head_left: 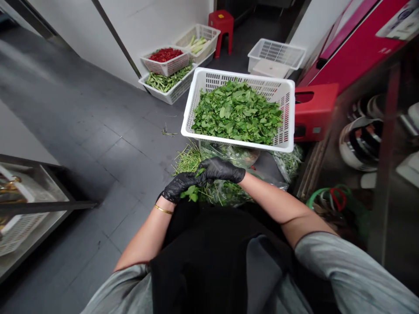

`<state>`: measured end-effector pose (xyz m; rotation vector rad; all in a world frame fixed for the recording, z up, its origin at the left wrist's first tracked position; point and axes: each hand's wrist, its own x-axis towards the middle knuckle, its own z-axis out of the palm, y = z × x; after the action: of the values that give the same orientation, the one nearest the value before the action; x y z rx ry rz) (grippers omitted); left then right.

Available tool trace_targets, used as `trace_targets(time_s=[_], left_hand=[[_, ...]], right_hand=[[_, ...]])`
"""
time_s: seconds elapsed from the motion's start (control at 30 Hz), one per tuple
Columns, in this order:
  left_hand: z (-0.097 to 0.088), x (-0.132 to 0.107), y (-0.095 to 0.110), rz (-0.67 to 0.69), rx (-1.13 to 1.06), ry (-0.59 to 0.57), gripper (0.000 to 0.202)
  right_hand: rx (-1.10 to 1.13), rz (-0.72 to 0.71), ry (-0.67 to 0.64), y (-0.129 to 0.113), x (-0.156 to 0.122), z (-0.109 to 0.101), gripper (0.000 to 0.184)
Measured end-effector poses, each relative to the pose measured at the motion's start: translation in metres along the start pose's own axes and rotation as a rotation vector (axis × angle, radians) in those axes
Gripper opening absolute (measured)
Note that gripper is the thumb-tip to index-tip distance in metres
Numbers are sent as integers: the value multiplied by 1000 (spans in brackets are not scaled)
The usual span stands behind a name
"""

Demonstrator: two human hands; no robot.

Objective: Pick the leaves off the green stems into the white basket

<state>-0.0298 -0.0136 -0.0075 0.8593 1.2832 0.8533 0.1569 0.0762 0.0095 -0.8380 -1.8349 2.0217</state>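
My left hand [179,185], in a black glove, is closed around a sprig of leafy greens [193,193] whose leaves hang out below it. My right hand [223,169], gloved the same way, meets it from the right with its fingers curled in on the same greens; the fingertips partly hide each other. Just beyond them stands a white slotted basket [238,144] holding a heap of picked green leaves [240,111]. Under and behind my hands lies a pile of thin green stems [190,159], beside clear plastic bags [229,152] with more greens.
Against the wall sit white baskets of red chillies [165,55], green beans [170,80] and pale stalks [198,45]. A red stool [221,22] and another white basket [276,52] are farther back. On the right are a red stool [316,109] and shelving; at left, a metal rack [42,205].
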Motion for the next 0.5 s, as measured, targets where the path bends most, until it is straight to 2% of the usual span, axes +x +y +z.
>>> trace_targets(time_s=[0.07, 0.17, 0.23, 0.3, 0.4, 0.47, 0.5], left_hand=[[-2, 0, -3, -30, 18, -6, 37], [-7, -2, -2, -43, 54, 10, 44], [-13, -4, -1, -60, 73, -20, 47], [-17, -5, -2, -42, 41, -32, 42], [-14, -3, -8, 54, -183, 56, 36], [-2, 1, -12, 87, -335, 83, 34], [5, 4, -12, 94, -379, 85, 34]], right_hand=[[-77, 25, -13, 0, -6, -7, 14], [34, 78, -43, 0, -23, -14, 22], [194, 84, 55, 4, -37, -21, 30], [320, 45, 219, 13, -47, -29, 42], [391, 27, 426, 29, -45, -31, 51], [357, 68, 455, 36, -34, -18, 51], [325, 82, 409, 37, -27, -9, 50]])
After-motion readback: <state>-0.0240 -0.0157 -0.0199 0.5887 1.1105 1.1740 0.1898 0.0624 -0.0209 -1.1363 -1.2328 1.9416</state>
